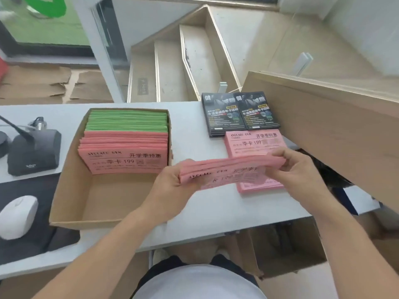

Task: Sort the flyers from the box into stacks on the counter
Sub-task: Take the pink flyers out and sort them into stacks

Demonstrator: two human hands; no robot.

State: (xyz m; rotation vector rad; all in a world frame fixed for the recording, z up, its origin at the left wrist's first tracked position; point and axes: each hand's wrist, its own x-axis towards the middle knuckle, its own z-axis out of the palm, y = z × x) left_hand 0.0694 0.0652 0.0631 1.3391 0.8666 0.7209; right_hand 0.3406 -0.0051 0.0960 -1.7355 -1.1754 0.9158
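Observation:
A bundle of pink flyers [226, 172] hangs above the counter, right of the box. My left hand [170, 186] grips its left end and my right hand [295, 167] pinches its right end. Under the bundle lies a pink stack [254, 142] on the white counter [190, 130]. Behind that stack sit two black flyer stacks [239, 112] side by side. The open cardboard box [71, 180] on the left holds more pink flyers [125, 156] with green flyers [127, 121] behind them; its near half is bare.
A white mouse [18, 216] lies on a black mat at the left edge. A black desk microphone base [34, 152] stands behind it. A raised wooden ledge [323, 117] borders the counter on the right. An open carton [287, 251] sits under the counter.

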